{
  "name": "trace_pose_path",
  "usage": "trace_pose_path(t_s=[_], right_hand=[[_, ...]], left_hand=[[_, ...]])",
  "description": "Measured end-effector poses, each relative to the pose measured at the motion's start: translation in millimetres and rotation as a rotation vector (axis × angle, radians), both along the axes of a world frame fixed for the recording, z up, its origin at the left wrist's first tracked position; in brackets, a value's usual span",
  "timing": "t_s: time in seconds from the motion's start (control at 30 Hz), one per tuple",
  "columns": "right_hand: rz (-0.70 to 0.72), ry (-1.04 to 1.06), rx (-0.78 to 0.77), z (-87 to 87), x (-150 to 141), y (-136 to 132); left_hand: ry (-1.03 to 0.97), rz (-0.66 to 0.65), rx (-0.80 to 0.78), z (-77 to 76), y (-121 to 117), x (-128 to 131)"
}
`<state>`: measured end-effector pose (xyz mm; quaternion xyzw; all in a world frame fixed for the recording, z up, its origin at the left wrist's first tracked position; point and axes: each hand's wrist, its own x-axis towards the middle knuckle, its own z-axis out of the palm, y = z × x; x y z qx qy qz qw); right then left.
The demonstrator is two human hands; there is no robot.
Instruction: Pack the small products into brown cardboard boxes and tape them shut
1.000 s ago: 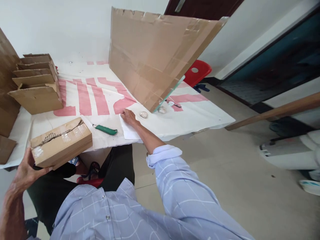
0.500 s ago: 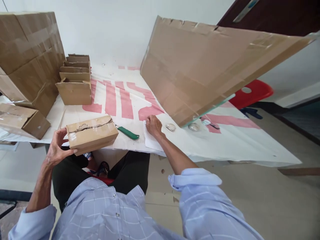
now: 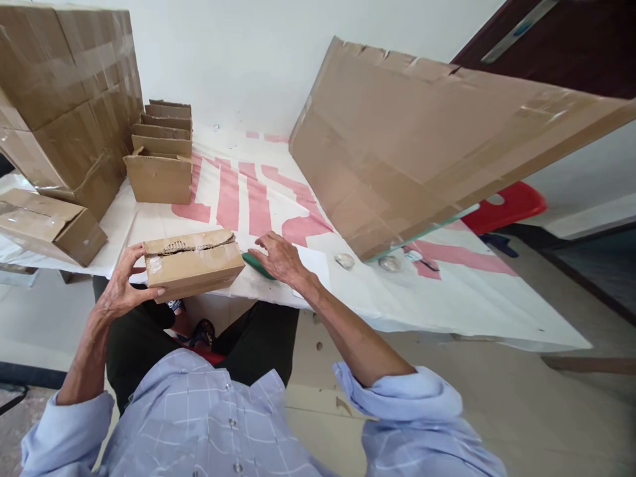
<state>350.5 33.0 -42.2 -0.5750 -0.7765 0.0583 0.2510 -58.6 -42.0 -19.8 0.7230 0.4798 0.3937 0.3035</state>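
Observation:
A small cardboard box (image 3: 199, 268) with a torn slit along its taped top lies at the table's front edge. My left hand (image 3: 124, 281) grips its left end, thumb low on the near side and fingers behind. Just right of the box is a green-handled knife (image 3: 257, 266), its tip hidden at this moment. Over the handle's right part hovers my right hand (image 3: 281, 258), fingers apart and stretched to the left; whether it touches the knife I cannot tell. Partly under that wrist, a white sheet of paper (image 3: 317, 264) lies on the table.
Large taped cartons (image 3: 74, 99) and opened small boxes (image 3: 161, 179) stand at the left, beside another closed box (image 3: 54, 225). A big cardboard panel (image 3: 397, 146) leans across the right. Clear round lumps (image 3: 344, 260) lie on the cloth-covered table (image 3: 447, 298). Behind is a red chair (image 3: 514, 209).
My right hand has moved left from the white paper to the green-handled knife, its fingers spreading. My left hand still holds the box. The view has shifted slightly.

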Motion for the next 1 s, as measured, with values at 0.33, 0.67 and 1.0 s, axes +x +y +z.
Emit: trace_pose_path(t_s=[0.33, 0.67, 1.0], right_hand=[[0.354, 0.23, 0.15, 49.9, -53.5, -31.3], [0.294, -0.089, 0.079, 46.5, -87.6, -43.8], [0.314, 0.048, -0.093, 44.7, -104.8, -34.5]], left_hand=[[0.069, -0.034, 0.012, -4.5, 2.0, 0.9], [0.092, 0.002, -0.01, 4.3, -0.7, 13.4], [0.047, -0.027, -0.01, 8.9, 2.6, 33.7]])
